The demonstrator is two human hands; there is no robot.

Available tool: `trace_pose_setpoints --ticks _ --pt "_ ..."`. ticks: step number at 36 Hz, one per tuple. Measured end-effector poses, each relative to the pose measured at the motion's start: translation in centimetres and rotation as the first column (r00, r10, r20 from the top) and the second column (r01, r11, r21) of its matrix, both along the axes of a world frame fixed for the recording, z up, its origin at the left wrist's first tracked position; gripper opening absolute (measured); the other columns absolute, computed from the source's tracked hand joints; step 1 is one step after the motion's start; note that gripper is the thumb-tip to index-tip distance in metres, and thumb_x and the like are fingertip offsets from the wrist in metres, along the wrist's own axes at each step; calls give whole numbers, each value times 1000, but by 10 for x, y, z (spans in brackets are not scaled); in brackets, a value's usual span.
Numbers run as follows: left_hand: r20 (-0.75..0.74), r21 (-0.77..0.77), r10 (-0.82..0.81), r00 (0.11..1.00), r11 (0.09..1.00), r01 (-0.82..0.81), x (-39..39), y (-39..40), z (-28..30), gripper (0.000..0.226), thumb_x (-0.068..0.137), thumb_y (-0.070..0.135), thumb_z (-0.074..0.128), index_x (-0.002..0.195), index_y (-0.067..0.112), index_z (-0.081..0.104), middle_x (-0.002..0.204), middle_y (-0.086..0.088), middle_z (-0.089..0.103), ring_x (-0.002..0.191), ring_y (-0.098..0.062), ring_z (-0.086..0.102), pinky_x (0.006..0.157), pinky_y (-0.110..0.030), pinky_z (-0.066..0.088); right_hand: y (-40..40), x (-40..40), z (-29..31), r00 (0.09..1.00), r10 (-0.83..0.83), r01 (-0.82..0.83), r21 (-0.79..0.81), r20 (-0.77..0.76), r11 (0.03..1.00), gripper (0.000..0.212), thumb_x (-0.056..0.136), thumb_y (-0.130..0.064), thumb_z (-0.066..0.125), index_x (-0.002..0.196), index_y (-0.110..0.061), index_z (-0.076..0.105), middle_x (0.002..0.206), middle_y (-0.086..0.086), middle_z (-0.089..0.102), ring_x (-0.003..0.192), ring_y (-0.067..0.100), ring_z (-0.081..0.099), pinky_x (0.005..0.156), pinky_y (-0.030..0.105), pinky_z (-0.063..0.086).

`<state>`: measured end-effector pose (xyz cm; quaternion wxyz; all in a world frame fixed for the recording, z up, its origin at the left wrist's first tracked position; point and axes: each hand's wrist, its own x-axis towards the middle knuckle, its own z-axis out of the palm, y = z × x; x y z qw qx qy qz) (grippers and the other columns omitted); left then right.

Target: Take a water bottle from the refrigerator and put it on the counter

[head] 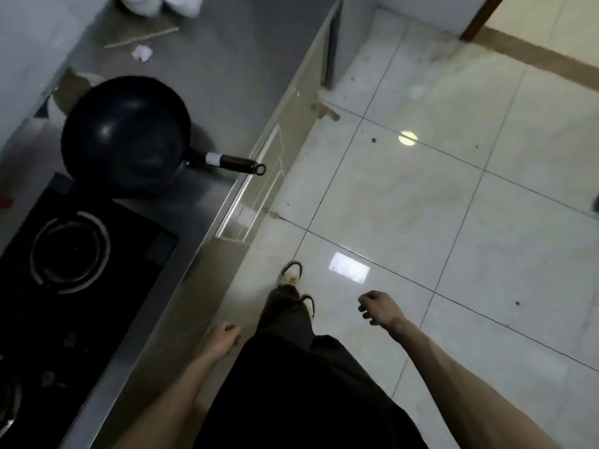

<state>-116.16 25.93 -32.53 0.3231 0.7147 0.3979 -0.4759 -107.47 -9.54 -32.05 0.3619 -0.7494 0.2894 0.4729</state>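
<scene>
I look down along a grey steel counter (pixel 233 76) on my left. No water bottle and no refrigerator are in view. My left hand (pixel 225 338) hangs low beside the counter's front edge, fingers loosely curled, holding nothing. My right hand (pixel 379 307) hangs over the pale floor tiles, fingers loosely curled and also holding nothing. My legs and a sandalled foot (pixel 290 273) show between the hands.
A black wok (pixel 126 134) sits on the counter with its handle (pixel 233 163) reaching the counter edge. A black gas hob (pixel 64 254) lies nearer me. Chopsticks (pixel 142 37), a crumpled paper (pixel 142 53) and white bags (pixel 155 4) lie farther back. Glossy tiled floor (pixel 453 205) stretches right.
</scene>
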Motion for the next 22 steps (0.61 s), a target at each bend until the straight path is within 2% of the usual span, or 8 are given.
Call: trace_pose_setpoints --ticks 2,5,8,11,13,15,19,22 --pt "-18 11 -25 1000 1000 25 31 -7 -4 27 108 10 49 81 8 53 78 -13 52 64 -18 47 55 -27 29 -11 36 0 999 -12 12 15 33 1000 29 96 -20 51 107 1 68 106 19 74 75 24 60 68 34 47" --pt "-46 11 -100 994 995 100 87 -28 -6 28 106 7 47 78 11 44 76 -10 43 62 -16 40 53 -28 22 -33 84 1 997 -43 40 40 64 998 31 95 -23 50 107 -1 68 105 15 74 74 21 62 68 34 50" --pt "-50 12 -116 992 993 116 158 -64 -14 29 104 8 47 75 12 48 79 -14 50 69 -20 45 54 -28 24 -65 129 -1 997 -53 52 18 62 999 29 95 -25 52 105 -5 70 103 10 76 83 26 70 78 37 56" --pt "-11 -18 -167 986 986 167 226 -108 -18 26 102 8 47 77 11 54 76 -11 52 65 -20 46 61 -28 30 -102 152 -1 995 -91 91 -25 28 996 29 94 -21 52 102 0 70 103 16 76 77 24 64 73 35 51" --pt "-17 -64 -195 981 979 193 289 -158 -19 24 101 11 47 80 8 58 79 -13 55 73 -22 52 67 -29 34 -144 172 4 987 -159 157 -68 -27 985 27 96 -18 51 105 1 69 101 16 75 75 23 61 69 34 49" --pt "23 -89 -240 971 966 241 331 -188 -13 23 101 14 48 86 9 64 86 -15 62 83 -24 58 72 -30 38 -165 174 7 978 -199 194 -72 -68 978 27 96 -15 50 106 4 67 93 14 72 73 24 61 65 34 46" --pt "179 -173 -367 913 902 396 461 -284 13 20 98 17 49 85 13 63 86 -11 63 82 -22 58 70 -31 38 -236 211 20 941 -332 319 -160 -59 934 22 95 -11 50 91 4 65 83 11 66 70 25 56 64 33 44" --pt "307 -226 -442 843 826 516 555 -348 31 25 101 23 49 102 9 69 103 -7 72 97 -24 67 79 -32 44 -280 246 26 886 -456 439 -171 -79 882 18 97 -11 50 96 1 64 83 11 65 70 25 55 61 30 41"
